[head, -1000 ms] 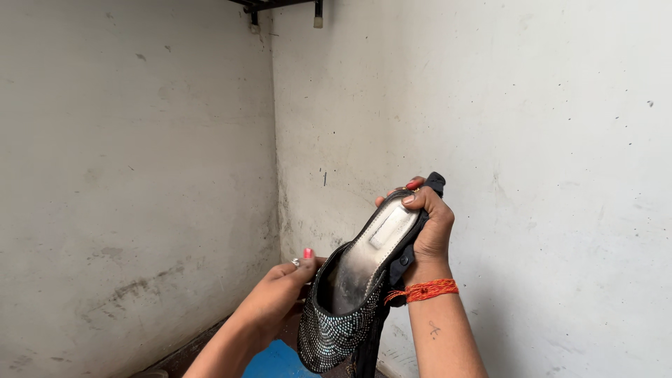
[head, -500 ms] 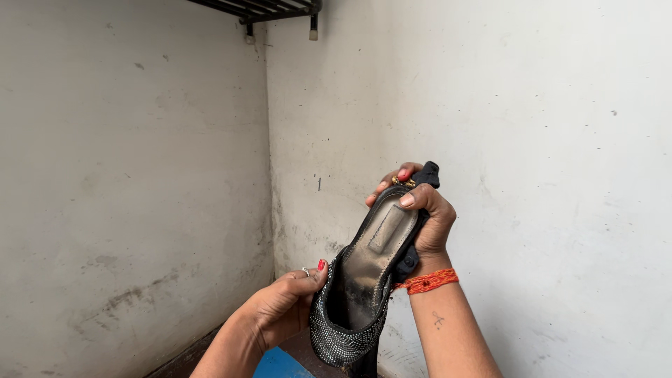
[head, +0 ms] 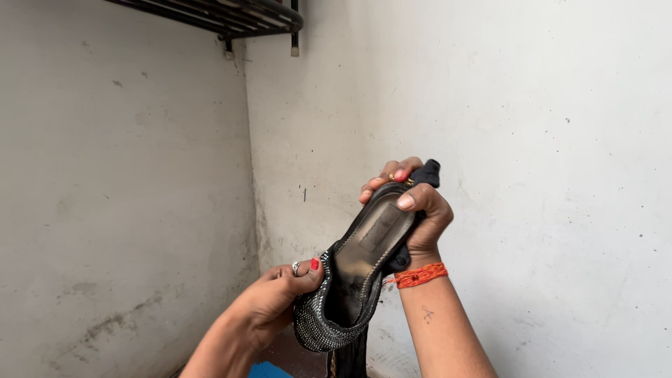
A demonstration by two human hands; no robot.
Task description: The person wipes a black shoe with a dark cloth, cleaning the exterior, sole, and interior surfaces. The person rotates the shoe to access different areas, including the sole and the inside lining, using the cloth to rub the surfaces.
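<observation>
right hand (head: 420, 224) clamps the heel end of a black studded shoe (head: 350, 280) together with a dark cloth (head: 424, 173), up at two o'clock. left hand (head: 276, 301) pinches the toe edge at eight o'clock. behind, two scuffed white walls meet in a corner (head: 248, 175). a black metal rack (head: 224, 15) juts at eleven o'clock; bare wall lies wide at three.

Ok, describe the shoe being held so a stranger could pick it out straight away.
In front of the wall corner, both hands hold it up: the right hand grips the heel, the left hand the toe. The shoe is a black slip-on with a silver-studded toe.
</observation>
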